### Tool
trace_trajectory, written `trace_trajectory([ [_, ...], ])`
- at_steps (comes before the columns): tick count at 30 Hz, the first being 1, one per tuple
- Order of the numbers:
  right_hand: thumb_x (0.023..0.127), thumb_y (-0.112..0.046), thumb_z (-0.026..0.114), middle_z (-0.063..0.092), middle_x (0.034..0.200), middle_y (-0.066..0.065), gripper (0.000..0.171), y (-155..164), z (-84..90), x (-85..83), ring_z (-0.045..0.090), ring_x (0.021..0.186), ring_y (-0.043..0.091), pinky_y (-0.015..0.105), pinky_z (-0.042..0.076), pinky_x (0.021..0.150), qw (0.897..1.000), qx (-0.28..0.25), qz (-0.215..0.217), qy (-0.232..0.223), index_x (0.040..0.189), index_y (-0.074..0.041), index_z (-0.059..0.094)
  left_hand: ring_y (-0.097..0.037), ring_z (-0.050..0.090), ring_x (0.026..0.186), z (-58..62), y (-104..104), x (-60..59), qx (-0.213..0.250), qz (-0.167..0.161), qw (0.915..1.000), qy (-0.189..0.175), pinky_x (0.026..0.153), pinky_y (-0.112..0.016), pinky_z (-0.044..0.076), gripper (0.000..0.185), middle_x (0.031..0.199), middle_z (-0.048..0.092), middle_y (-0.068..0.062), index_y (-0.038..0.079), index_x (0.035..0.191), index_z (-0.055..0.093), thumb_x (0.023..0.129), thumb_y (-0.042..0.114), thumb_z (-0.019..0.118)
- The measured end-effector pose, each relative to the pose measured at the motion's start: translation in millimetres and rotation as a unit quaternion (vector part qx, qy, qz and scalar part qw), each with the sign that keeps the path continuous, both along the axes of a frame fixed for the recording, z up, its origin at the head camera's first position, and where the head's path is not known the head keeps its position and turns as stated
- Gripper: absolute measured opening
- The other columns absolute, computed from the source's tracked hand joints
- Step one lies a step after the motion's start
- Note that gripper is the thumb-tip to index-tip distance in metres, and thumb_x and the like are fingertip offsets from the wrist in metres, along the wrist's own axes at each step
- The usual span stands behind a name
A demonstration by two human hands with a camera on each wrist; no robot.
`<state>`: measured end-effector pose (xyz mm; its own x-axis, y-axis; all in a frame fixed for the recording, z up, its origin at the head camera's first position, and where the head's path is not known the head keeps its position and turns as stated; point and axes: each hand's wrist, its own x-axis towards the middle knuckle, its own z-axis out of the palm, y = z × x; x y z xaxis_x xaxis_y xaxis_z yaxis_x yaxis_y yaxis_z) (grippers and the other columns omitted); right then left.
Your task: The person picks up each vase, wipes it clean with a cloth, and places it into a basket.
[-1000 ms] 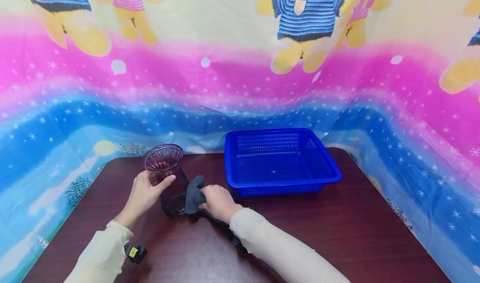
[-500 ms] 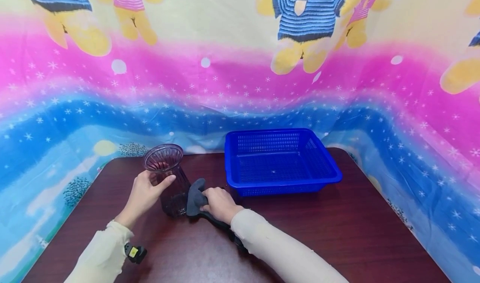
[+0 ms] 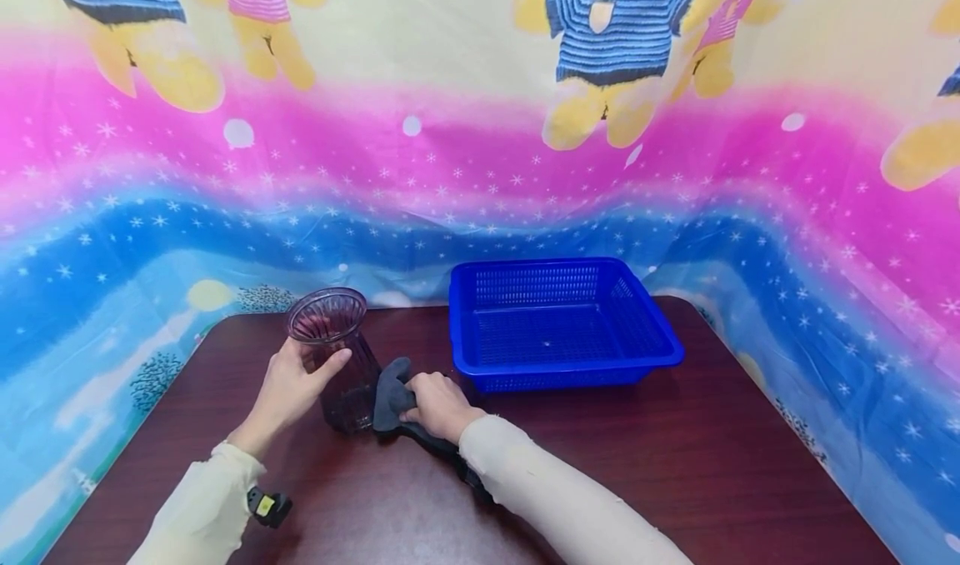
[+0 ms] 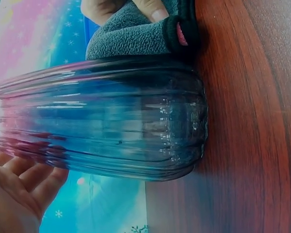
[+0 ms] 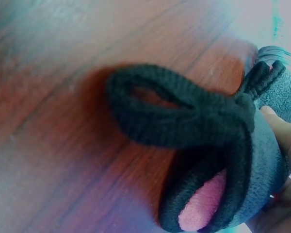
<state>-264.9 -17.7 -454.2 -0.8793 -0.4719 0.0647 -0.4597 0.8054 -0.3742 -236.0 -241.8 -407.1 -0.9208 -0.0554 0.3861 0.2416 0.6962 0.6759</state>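
A purple-tinted ribbed glass vase (image 3: 352, 386) with a flared rim stands on the table, leaning slightly to the left. My left hand (image 3: 288, 386) grips it below the rim, thumb on the near side. In my right hand (image 3: 438, 402) is a bunched grey cleaning cloth (image 3: 390, 394), pressed against the vase's lower right side. The left wrist view shows the cloth (image 4: 136, 39) touching the glass close to the base. Dark edging, a hanging loop (image 5: 150, 131) and a pink underside of the cloth show in the right wrist view.
A blue plastic basket (image 3: 562, 369) with perforated walls stands at the back right of the dark wooden table (image 3: 675, 457). Behind the table hangs a printed curtain (image 3: 480, 157) with bears and snowflakes. A small black device (image 3: 268, 505) is on the left wrist.
My right hand and the cloth have shifted slightly down and right along the vase's lower side. The left hand and the vase stay in place.
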Motion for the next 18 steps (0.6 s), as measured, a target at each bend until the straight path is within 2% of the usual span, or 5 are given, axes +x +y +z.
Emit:
trace_trajectory([
  [5, 0.083, -0.03, 0.084, 0.079, 0.102, 0.0, 0.032, 0.2, -0.2, -0.1, 0.071, 0.087, 0.014, 0.027, 0.055, 0.076, 1.0, -0.007, -0.008, -0.01, 0.112, -0.016, 0.078, -0.047, 0.065, 0.116, 1.2, 2.6, 3.5, -0.024, 0.034, 0.999, -0.017, 0.091, -0.063, 0.048, 0.064, 0.124, 0.069, -0.027, 0.008, 0.136, 0.045, 0.094, 0.052, 0.065],
  [10, 0.083, -0.03, 0.084, 0.079, 0.105, 0.0, 0.034, 0.1, 0.0, -0.6, 0.071, 0.089, 0.012, 0.026, 0.056, 0.078, 1.0, -0.01, -0.015, -0.019, 0.113, -0.015, 0.078, -0.048, 0.061, 0.119, 3.4, 5.3, 4.9, -0.031, 0.052, 0.9977, -0.029, 0.092, -0.066, 0.047, 0.071, 0.132, 0.065, -0.027, 0.01, 0.137, 0.047, 0.091, 0.059, 0.065],
  [18, 0.084, -0.031, 0.083, 0.078, 0.107, 0.0, 0.035, -2.1, 2.6, -0.3, 0.071, 0.092, 0.014, 0.028, 0.057, 0.081, 0.999, -0.002, -0.022, -0.03, 0.115, -0.015, 0.077, -0.041, 0.059, 0.122, 2.2, 10.0, 4.3, -0.02, 0.075, 0.9968, 0.016, 0.095, -0.065, 0.047, 0.072, 0.131, 0.063, -0.018, 0.011, 0.133, 0.055, 0.083, 0.059, 0.076],
])
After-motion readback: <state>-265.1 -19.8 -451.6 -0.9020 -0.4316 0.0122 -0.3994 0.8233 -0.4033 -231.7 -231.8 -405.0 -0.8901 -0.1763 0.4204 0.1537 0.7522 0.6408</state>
